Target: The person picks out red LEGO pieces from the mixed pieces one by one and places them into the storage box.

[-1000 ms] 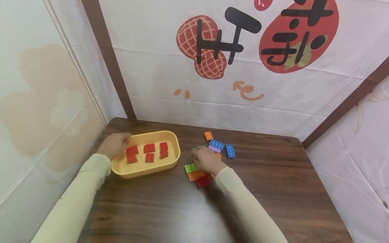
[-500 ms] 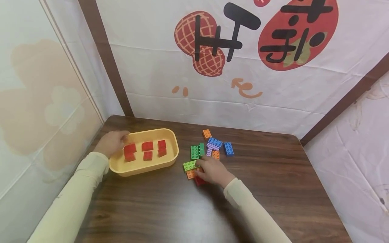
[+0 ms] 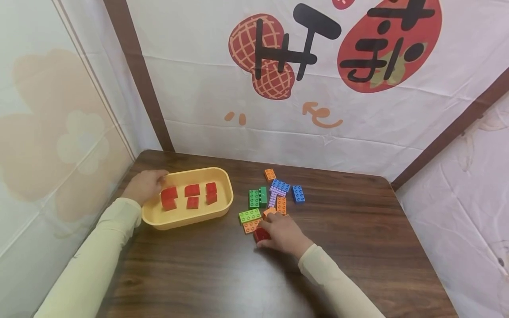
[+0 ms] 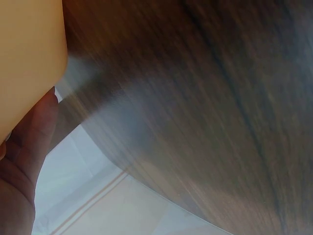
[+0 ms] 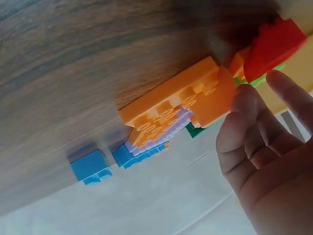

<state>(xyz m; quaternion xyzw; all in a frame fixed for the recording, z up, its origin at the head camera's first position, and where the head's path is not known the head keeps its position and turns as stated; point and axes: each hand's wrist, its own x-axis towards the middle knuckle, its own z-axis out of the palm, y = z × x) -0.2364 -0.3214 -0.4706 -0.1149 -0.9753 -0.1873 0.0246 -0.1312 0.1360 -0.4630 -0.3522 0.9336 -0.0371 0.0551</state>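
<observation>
My left hand (image 3: 145,185) grips the left end of a yellow plastic tray (image 3: 227,176), which holds several red blocks (image 3: 192,190). In the left wrist view, fingers (image 4: 41,122) lie along the tray's outer wall (image 4: 29,49). My right hand (image 3: 284,234) is at the near side of a loose group of toy building bricks. Its thumb and fingertips are on a red brick (image 3: 261,235), seen also as a red brick (image 5: 276,46) at the fingertips in the right wrist view. Part of that brick is hidden by the hand.
Near the right hand lie a lime green brick (image 3: 249,216), orange bricks (image 3: 281,205), green bricks (image 3: 254,199) and lilac bricks (image 3: 274,194). Blue bricks (image 3: 298,194) sit farther right, and an orange brick (image 3: 270,174) at the back. A printed cloth wall (image 3: 199,101) borders the wooden table (image 3: 191,274).
My right hand has moved from the green bricks toward me and slightly right, to the red brick. The left hand stays on the tray. The head view has shifted slightly.
</observation>
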